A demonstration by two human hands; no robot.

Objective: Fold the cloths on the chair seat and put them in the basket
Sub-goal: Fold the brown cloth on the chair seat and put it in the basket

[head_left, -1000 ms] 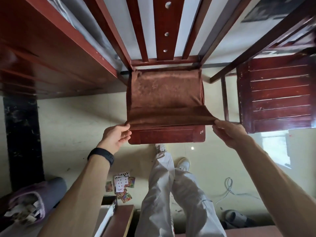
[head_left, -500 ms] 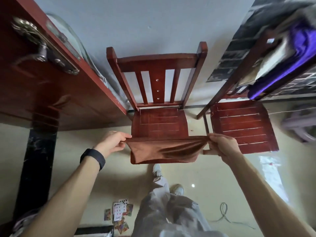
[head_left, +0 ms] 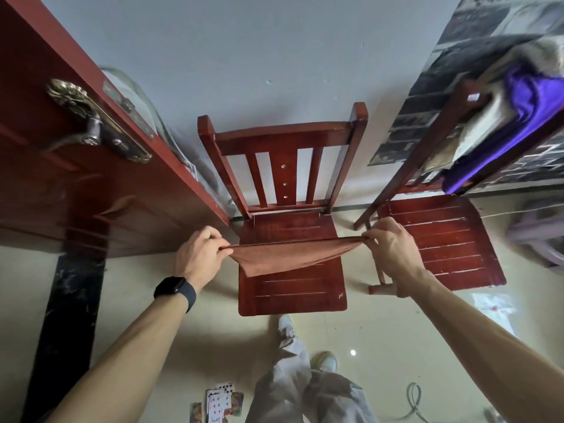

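Right now we hold the brown cloth [head_left: 287, 256] in the air above the slatted chair seat [head_left: 293, 296]. One top corner is pinched in our left hand [head_left: 198, 257] and the other in our right hand [head_left: 393, 248]. The hands are well apart and about level, so the top edge runs taut and the rest sags toward the slats (we cannot tell whether the lower edge touches them).

The likeliest slip, we judge, is a corner sliding out of so small a pinch. The cloth would then swing down and might slide off the glossy seat onto the floor [head_left: 396, 346]. If we bring the hands together unevenly, the edges will not meet and the fold will come out skewed. No basket is in view, so we will have to turn to find it, and a loose fold could open on the way.

The seat is red-brown varnished wood. A second chair [head_left: 442, 239] stands just beside it on our right, with purple fabric [head_left: 531, 96] draped over its back. A red door [head_left: 61, 193] with an ornate metal handle [head_left: 91, 129] is on our left and a grey wall [head_left: 274, 56] is behind. Playing cards [head_left: 219, 404] and a cable [head_left: 415, 398] lie on the pale floor near our feet.
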